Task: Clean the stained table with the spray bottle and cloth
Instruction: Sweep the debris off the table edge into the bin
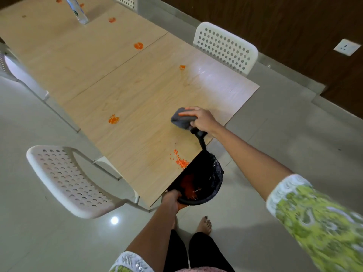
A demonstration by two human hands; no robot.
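Note:
A long light-wood table [125,79] carries several orange stains, among them one [113,119] near the left edge and loose orange crumbs [180,160] at the near edge. My right hand [202,119] grips a grey cloth [181,118] bunched on the tabletop, up-table from the crumbs. My left hand [171,199] holds the rim of a black bin [200,181] lined with a dark bag, pressed under the table's near edge; orange debris lies inside it. A clear spray bottle [77,10] stands at the table's far end.
White perforated chairs stand around the table: one [66,179] at the near left, one [225,48] at the right side, another [125,1] at the far end. A dark wood wall with a socket [346,47] runs along the right. My bare feet [204,224] stand on grey floor tiles.

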